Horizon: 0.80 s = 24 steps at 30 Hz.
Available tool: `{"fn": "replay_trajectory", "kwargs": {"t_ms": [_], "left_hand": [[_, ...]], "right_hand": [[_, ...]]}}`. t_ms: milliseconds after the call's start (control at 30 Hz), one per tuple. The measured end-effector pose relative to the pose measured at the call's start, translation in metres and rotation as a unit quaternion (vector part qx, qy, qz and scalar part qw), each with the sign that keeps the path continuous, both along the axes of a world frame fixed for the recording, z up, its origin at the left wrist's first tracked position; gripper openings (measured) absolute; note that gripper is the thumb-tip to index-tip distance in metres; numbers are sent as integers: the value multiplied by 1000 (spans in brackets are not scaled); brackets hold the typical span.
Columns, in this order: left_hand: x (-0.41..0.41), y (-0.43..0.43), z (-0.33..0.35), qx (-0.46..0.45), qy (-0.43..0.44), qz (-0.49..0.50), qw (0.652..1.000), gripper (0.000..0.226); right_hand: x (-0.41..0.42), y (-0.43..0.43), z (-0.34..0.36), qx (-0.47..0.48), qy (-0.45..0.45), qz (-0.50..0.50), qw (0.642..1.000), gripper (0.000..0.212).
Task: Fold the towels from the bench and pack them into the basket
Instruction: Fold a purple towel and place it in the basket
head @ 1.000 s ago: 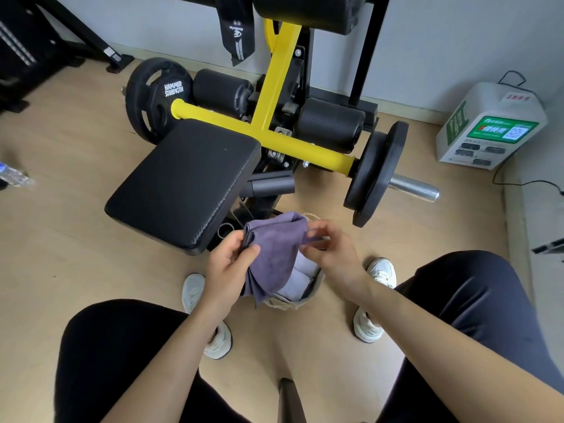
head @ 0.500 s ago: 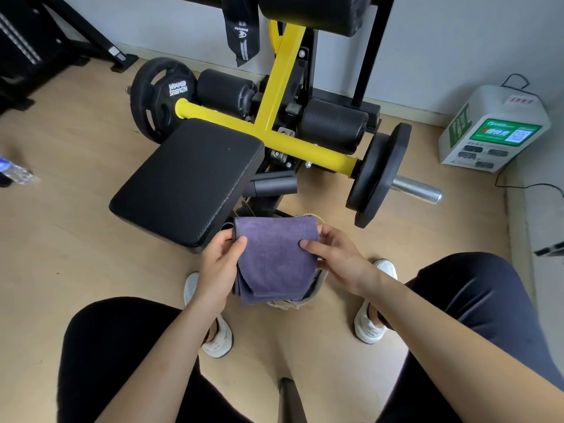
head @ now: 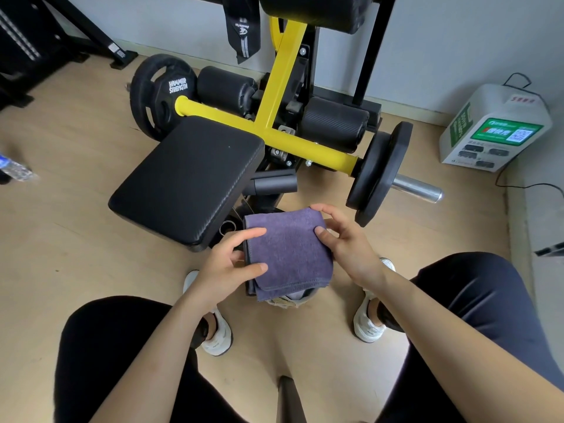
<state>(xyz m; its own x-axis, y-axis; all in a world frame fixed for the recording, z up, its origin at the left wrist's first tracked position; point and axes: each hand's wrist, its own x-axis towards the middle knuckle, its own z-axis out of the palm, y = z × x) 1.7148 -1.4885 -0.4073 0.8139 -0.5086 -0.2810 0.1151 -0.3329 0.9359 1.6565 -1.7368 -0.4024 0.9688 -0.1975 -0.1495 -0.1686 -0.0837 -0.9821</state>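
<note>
1. The towel point(head: 290, 251) pinched between my left hand point(head: 225, 267) and right hand point(head: 345, 245) is a plain dusky purple with no pattern. Its stitched hem is darker.
2. Straight beneath the grip, the basket point(head: 282, 302) shows only a sliver of beige weave.
3. Just beyond the grip to the left, the bench pad point(head: 189, 175) is black with a fine woven grain.
4. Farther beyond the grip, the frame point(head: 274, 117) is bright yellow.
5. Beyond and left of the grip, the weight plate point(head: 161, 96) is black with white lettering.
6. Far right of the grip, the box point(head: 494, 129) is white with a green label.
7. Nearer me than the grip, I see white shoes point(head: 218, 334) on a pale wood floor point(head: 61, 209).
</note>
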Motion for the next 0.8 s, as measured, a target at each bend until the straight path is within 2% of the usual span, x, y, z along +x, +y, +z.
{"fn": "replay_trajectory", "kwargs": {"t_ms": [100, 267, 367, 500, 700, 800], "left_hand": [[1, 1, -7, 26, -7, -26, 999, 78], [1, 3, -15, 48, -3, -58, 997, 100], [0, 3, -15, 63, -11, -64, 996, 104], [-3, 0, -15, 97, -34, -90, 991, 106], [-12, -11, -19, 126, -93, -127, 979, 109], [-17, -16, -23, 142, -111, -144, 973, 109]], "right_hand": [[0, -4, 1, -41, -13, 24, 999, 37], [0, -6, 0, -33, 2, 72, 997, 36], [0, -7, -4, -70, 0, 131, 989, 60], [0, -7, -12, -213, 52, 214, 952, 92], [-3, 5, -22, -337, 104, 241, 904, 100], [-5, 13, -23, -351, 114, 238, 899, 101]]}}
